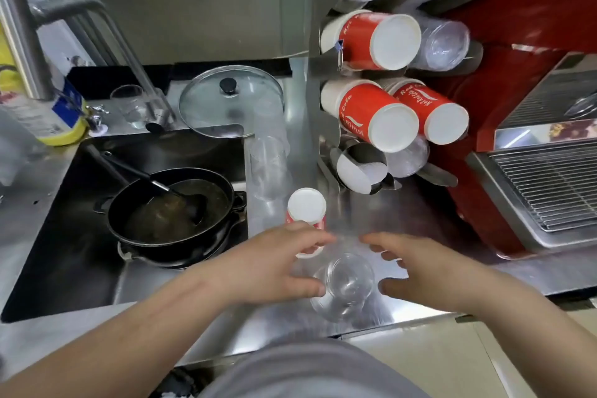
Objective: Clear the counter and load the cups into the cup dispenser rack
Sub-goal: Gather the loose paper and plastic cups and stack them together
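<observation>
A stack of clear plastic cups [347, 284] stands upside down on the steel counter [403, 213] near its front edge. My left hand [274, 265] and my right hand [420, 268] flank it with spread, loosely curved fingers. The left thumb touches the stack's side, and a small gap shows at the right thumb. An upside-down stack of red paper cups [307, 212] stands just behind my left fingers. More clear cup stacks [268, 165] sit behind it. The steel cup dispenser rack [315, 42] holds red paper cups [374, 42] and clear cups [442, 45] in its tubes.
A sink [64, 236] on the left holds a black pan [174, 207] with a ladle. A glass pot lid [231, 100] lies behind it, beside a faucet [19, 29] and a soap bottle [55, 119]. A red machine with a wire drip grate [546, 187] stands at right.
</observation>
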`<action>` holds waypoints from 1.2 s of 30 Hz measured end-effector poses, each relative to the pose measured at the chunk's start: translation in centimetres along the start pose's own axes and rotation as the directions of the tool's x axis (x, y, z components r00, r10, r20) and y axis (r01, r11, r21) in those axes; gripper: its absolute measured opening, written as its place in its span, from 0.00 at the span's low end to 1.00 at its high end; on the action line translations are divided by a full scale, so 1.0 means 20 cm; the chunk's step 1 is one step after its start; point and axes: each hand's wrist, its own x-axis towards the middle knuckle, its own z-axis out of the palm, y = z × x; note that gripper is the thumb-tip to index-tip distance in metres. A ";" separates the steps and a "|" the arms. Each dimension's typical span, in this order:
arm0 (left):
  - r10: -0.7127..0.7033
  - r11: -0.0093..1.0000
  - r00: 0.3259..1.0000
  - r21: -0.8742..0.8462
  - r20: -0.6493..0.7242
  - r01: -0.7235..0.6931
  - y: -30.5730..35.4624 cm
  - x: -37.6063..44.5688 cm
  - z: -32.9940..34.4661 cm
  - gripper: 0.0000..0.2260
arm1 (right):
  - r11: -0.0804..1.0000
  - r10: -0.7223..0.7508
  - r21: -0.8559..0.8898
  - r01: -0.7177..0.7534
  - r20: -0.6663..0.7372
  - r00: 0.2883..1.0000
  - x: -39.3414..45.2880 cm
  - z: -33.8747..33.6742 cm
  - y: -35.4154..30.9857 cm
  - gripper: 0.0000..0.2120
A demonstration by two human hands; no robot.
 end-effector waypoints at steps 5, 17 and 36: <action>-0.064 0.998 0.998 -0.021 -0.018 0.064 -0.02 0.02 0.18 0.34 | 0.980 0.027 0.196 -0.018 -0.047 0.998 -0.02 0.21 0.03 0.36; -0.125 0.981 0.990 -0.160 -0.063 0.114 -0.02 0.03 0.24 0.31 | 0.975 -0.100 0.187 0.124 -0.131 0.986 -0.03 0.19 0.00 0.30; 0.002 0.944 0.943 -0.311 -0.333 -0.111 0.22 -0.12 -0.69 0.26 | 0.856 -0.343 0.201 0.476 -0.469 0.814 0.11 -0.41 -0.57 0.27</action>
